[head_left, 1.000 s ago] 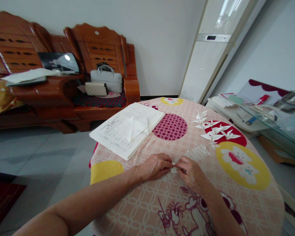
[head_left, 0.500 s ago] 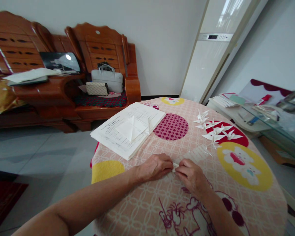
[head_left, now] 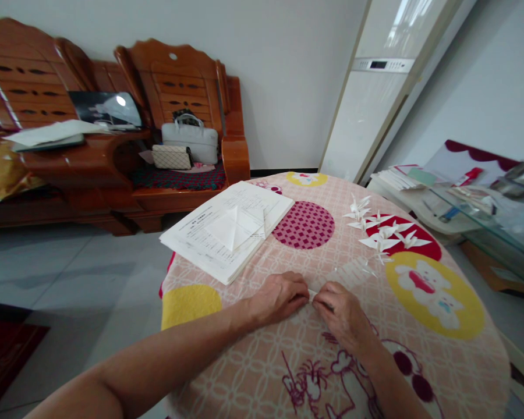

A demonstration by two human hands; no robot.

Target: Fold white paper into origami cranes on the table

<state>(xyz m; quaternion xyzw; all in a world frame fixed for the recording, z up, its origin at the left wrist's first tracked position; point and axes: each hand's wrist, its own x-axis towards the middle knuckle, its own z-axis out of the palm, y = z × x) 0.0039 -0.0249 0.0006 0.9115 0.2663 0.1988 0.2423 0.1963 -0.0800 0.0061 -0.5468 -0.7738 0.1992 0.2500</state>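
Note:
Between my two hands is a small piece of folded white paper (head_left: 312, 294), mostly covered by the fingers. My left hand (head_left: 283, 297) pinches its left side, and my right hand (head_left: 338, 305) pinches its right side, both low over the tablecloth. Just beyond my right hand lies a clear plastic strip or bag (head_left: 351, 272); what exactly it is I cannot tell. Farther right, several white paper cranes (head_left: 386, 231) stand grouped on the cloth. To the left, a stack of printed sheets (head_left: 201, 256) carries a creased white paper square (head_left: 234, 228).
A patterned cloth covers the round table (head_left: 253, 372). Behind it on the left, a wooden chair (head_left: 179, 75) holds a grey handbag (head_left: 192, 139) and a quilted purse (head_left: 172, 157). At the right is a glass-topped stand (head_left: 480, 224) with clutter. A tall white air conditioner (head_left: 362, 110) stands behind.
My fingers have shifted very slightly around the folded paper, with my right hand a touch farther right. Everything else looks the same.

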